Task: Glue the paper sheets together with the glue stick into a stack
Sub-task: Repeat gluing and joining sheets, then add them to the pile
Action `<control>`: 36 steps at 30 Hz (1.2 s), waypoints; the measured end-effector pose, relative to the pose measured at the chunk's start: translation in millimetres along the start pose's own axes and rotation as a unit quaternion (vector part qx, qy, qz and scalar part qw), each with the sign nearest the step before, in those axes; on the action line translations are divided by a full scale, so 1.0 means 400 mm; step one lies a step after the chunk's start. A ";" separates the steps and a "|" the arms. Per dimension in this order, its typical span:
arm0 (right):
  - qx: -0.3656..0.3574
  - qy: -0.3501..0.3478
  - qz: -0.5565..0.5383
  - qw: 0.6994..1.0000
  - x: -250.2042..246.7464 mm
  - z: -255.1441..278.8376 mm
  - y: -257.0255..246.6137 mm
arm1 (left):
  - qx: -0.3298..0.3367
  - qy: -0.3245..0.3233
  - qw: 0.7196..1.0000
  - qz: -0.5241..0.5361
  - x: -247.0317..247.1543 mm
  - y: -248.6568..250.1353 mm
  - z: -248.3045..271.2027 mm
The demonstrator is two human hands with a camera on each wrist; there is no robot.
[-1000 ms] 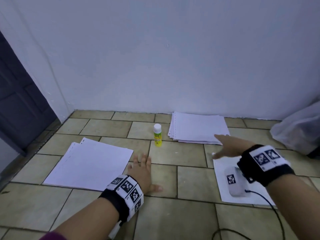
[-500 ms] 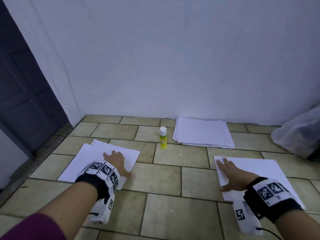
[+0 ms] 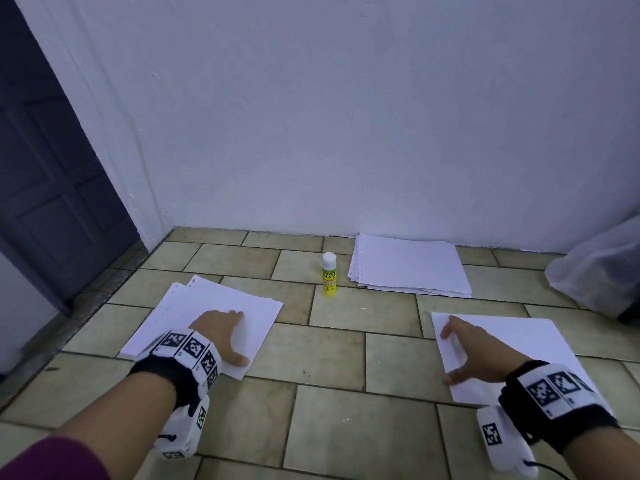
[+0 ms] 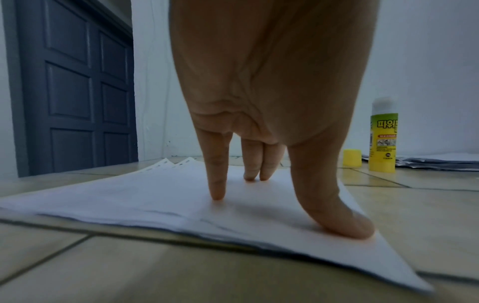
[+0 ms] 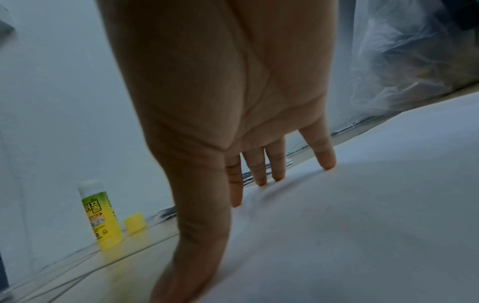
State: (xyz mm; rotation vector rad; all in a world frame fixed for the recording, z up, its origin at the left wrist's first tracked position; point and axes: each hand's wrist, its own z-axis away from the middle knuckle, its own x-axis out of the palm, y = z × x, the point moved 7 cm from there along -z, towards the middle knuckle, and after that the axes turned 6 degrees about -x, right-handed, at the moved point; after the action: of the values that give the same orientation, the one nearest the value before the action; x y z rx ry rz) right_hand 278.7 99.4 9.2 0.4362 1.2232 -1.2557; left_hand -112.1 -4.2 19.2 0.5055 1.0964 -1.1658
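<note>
Head view: left hand (image 3: 221, 336) flat, fingers straight, on the white paper stack (image 3: 187, 313); right hand (image 3: 474, 355) likewise on a single white sheet (image 3: 540, 341); yellow-green glue stick (image 3: 329, 279) upright between.

Glue stick (image 3: 329, 274) between left stack (image 3: 207, 308), far stack (image 3: 410, 266)

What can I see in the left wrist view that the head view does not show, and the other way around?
Only the left wrist view shows a small yellow cap standing on the floor beside the glue stick, and the layered edges of the paper pile under the fingertips.

Only the head view shows the right hand resting on a single sheet, and a plastic bag by the wall.

Both show the left hand pressing that pile, the upright glue stick, the far paper stack and the dark door.
</note>
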 end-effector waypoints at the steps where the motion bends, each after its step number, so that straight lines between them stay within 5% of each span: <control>1: 0.001 0.004 0.003 1.000 0.001 -0.001 0.000 | 0.000 -0.006 1.000 -0.002 0.004 -0.005 -0.001; 10: -0.032 0.018 0.010 0.999 -0.003 -0.012 0.005 | 0.006 0.055 0.998 0.012 -0.056 -0.006 -0.011; 15: -0.057 0.058 0.023 0.996 -0.021 -0.022 0.012 | 0.046 0.070 0.996 -0.011 -0.144 0.149 0.053; 18: -0.040 0.069 0.056 0.995 -0.033 -0.021 0.005 | 0.132 0.090 0.987 -0.021 -0.139 0.297 0.137; 22: -0.032 0.049 0.090 0.994 -0.047 -0.020 -0.017 | 0.242 0.004 0.969 0.058 -0.061 0.411 0.188; 25: -0.052 0.060 0.052 0.995 -0.086 -0.030 -0.060 | 0.263 -0.062 0.958 0.096 -0.027 0.410 0.161; 30: -0.101 0.133 -0.049 0.985 -0.151 -0.102 -0.184 | 0.304 -0.003 0.953 0.014 -0.013 0.377 0.108; 36: -0.104 0.147 -0.159 0.971 -0.140 -0.243 -0.338 | 0.289 -0.047 0.956 0.004 0.030 0.371 0.073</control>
State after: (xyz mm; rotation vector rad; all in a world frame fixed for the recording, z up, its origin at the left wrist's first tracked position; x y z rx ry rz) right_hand 125.1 160.4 69.2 0.2833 1.7117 -1.3451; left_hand 34.8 20.9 -9.2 0.8923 0.6571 -1.4907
